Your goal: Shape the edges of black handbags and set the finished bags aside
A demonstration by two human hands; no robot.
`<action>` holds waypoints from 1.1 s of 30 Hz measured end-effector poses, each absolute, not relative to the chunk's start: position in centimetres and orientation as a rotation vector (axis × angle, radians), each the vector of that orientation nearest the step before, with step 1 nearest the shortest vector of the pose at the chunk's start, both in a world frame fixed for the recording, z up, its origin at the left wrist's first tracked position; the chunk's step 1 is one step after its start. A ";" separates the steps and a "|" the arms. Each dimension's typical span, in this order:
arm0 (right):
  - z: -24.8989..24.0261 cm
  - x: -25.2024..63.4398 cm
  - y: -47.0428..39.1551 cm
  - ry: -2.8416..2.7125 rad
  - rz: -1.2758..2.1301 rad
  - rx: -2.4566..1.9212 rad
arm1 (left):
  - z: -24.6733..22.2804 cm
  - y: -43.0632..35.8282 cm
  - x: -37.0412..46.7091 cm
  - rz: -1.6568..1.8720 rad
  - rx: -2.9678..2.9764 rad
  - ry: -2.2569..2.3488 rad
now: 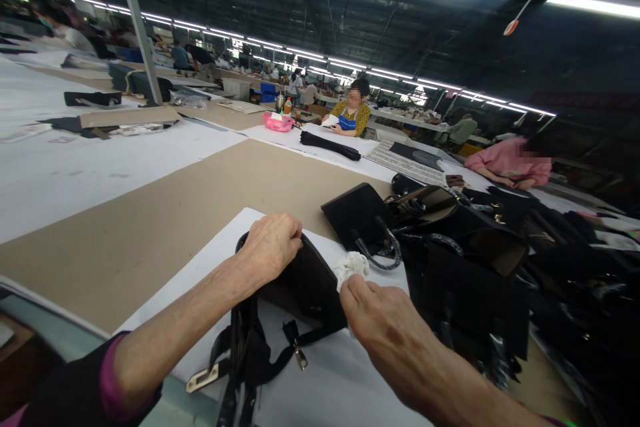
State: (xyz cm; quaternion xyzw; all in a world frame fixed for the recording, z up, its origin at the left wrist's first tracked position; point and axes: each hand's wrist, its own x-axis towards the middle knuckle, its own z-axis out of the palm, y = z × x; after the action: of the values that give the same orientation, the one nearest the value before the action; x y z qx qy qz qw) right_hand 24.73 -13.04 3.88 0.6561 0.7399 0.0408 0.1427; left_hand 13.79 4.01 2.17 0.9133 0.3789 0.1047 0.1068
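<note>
A black handbag (313, 280) with straps and gold-coloured metal fittings lies on a white sheet (370, 367) in front of me. My left hand (273, 245) is closed over the bag's upper edge, fingers curled around it. In my right hand (377, 310), thumb and fingers pinch a crumpled white cloth (351, 267) close to the bag's right edge. Whether the cloth touches the bag I cannot tell. A metal zip pull (300, 355) hangs from the bag's near side, and a metal-ended strap (204, 379) sticks out at the left.
A heap of black handbags (465, 260) crowds the table on the right. Farther back are a bundle of black strips (330, 145) and a pink basket (278, 122). Co-workers sit across the table, one in yellow (364, 117), another in pink (500, 160). A post (137, 27) rises at left.
</note>
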 end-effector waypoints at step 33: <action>0.2 25.9 -17.0 2.278 0.112 1.883 | 2.8 3.7 14.0 0.238 2.718 1.116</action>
State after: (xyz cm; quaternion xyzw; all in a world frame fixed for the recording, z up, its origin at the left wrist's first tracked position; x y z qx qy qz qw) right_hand 25.89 -16.99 0.22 0.6340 0.7669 0.0376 0.0920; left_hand 13.97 3.72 2.81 0.9178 0.3767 0.0804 0.0968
